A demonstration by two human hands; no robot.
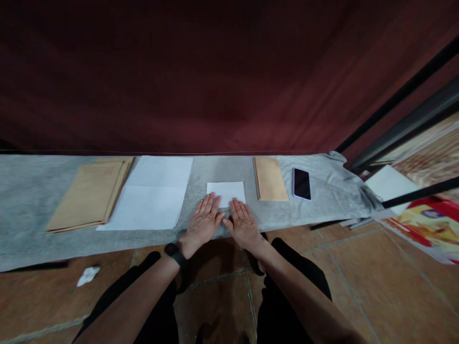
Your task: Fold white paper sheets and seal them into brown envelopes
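A small white rectangle of paper [226,189], which looks folded, lies flat on the grey cloth in front of me. My left hand [204,217] rests palm down with its fingertips on the paper's near left part. On the near right part lie the fingertips of my right hand [244,220], also flat. The two thumbs almost meet at the near edge. Neither hand grips anything. Left of the paper is a stack of large white sheets [154,196]. To the right sits a pile of small brown envelopes [271,179].
Larger brown envelopes [88,193] are stacked at the left. A phone [301,184] lies right of the small envelopes. The grey cloth [333,191] covers a narrow bench before a dark red curtain [215,86]. A red and yellow box [430,224] stands at the far right.
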